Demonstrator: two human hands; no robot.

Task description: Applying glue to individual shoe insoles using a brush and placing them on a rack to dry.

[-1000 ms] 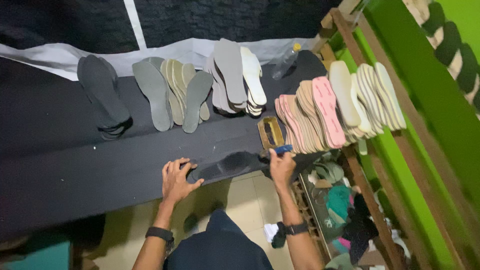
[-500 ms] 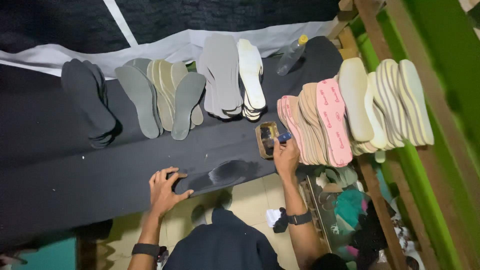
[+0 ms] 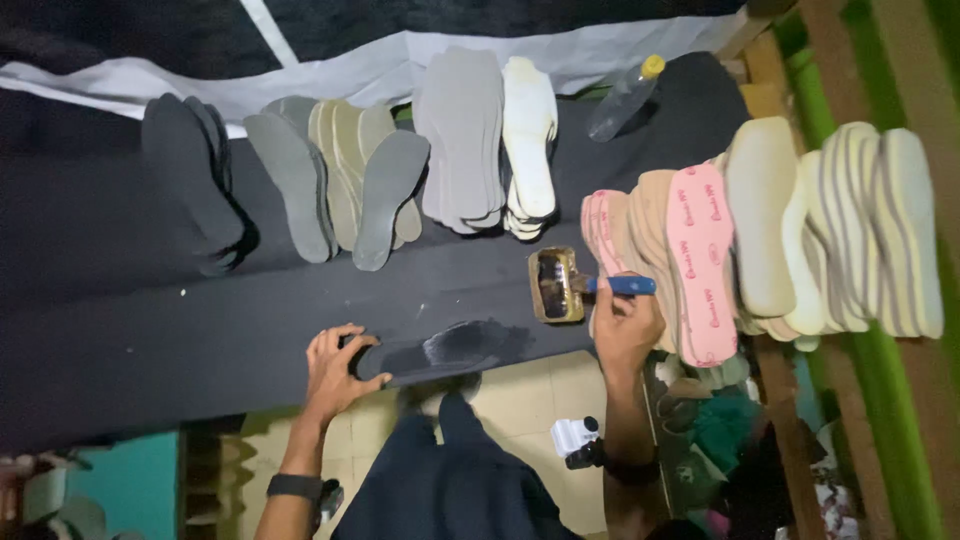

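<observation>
Since the earlier frame the right hand [image 3: 625,325] has moved its brush [image 3: 612,285] off the dark insole [image 3: 440,350] and over to the small tin [image 3: 556,285], bristles now dipped into it; the left hand [image 3: 335,365] has barely shifted. Left to right: a stack of black insoles [image 3: 190,180] lies at the far left of the black bench [image 3: 150,330], then grey and tan insoles [image 3: 340,180] fanned beside it, then a tall grey stack [image 3: 462,140] and white insoles [image 3: 528,140], with a clear plastic bottle [image 3: 625,95] further back. Left hand is open, fingers spread, pressing the heel end of the dark insole flat at the near edge of the bench. That insole shows a glossy wet patch over its middle and toe; the heel under the fingers looks dull, so the coating appears partly done, judging by sheen alone. Right hand is closed around the blue brush handle, just right of the tin. Further right, pink and beige insoles [image 3: 700,260] overlap in a row, then cream ones [image 3: 860,220] against the green frame [image 3: 880,380]; whether these are coated, cannot tell.
</observation>
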